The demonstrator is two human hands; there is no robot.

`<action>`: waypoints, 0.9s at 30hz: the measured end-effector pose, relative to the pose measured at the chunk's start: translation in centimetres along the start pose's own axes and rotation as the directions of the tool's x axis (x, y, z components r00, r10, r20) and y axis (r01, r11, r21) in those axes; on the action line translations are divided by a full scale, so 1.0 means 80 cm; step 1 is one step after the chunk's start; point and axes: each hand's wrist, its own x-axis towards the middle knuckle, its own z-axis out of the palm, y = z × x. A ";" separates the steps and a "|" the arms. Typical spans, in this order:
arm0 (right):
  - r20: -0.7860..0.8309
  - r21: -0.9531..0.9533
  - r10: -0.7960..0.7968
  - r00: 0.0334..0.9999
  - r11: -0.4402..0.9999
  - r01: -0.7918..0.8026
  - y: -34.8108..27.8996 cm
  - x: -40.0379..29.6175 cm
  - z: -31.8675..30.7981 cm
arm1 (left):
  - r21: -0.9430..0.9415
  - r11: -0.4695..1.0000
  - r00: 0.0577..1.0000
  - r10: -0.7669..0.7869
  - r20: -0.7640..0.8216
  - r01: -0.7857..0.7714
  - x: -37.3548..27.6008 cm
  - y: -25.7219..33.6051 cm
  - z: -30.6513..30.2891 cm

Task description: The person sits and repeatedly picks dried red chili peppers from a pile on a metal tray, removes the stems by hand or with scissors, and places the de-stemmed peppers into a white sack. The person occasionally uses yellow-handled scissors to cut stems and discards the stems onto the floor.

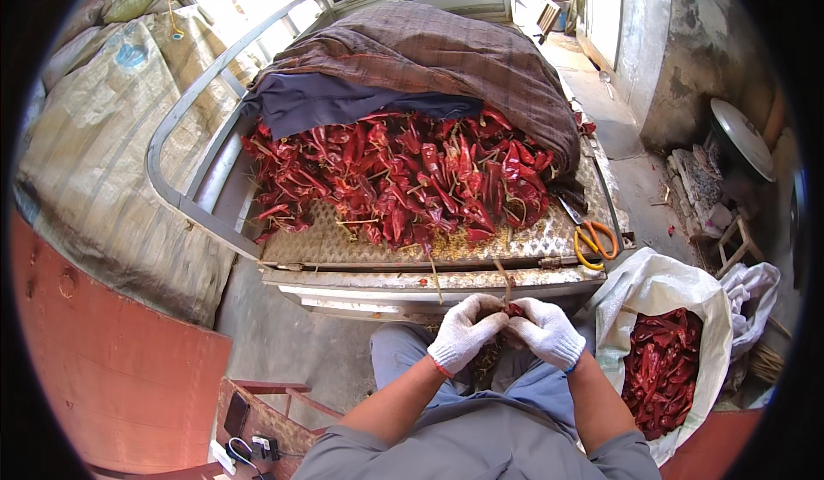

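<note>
My left hand (471, 328), in a white knitted glove, and my right hand (546, 333), gloved alike, meet above my lap. Between their fingertips is a dried red chili pepper (514, 310), mostly hidden, with a thin stalk rising by it towards the truck bed's edge. Ahead lies a heap of dried red chili peppers (399, 177) on the patterned metal bed (309, 245), partly under a brown plaid cloth (418, 48) and a dark blue cloth (322, 103). Scissors with orange and yellow handles (592, 242) rest at the bed's right corner.
A white woven sack (714, 325) of red chili peppers (663, 370) stands open at my right. A curved metal rail (158, 151) edges the bed's left side. At lower left is a worn stool (273, 415) with a phone and a cable; a red metal panel (116, 345) lies beyond it.
</note>
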 end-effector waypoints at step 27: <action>0.081 -0.707 -0.222 0.972 0.675 0.212 -0.007 -0.016 0.012 | 0.428 0.719 0.769 0.634 -0.080 -0.548 -0.015 -0.031 -0.038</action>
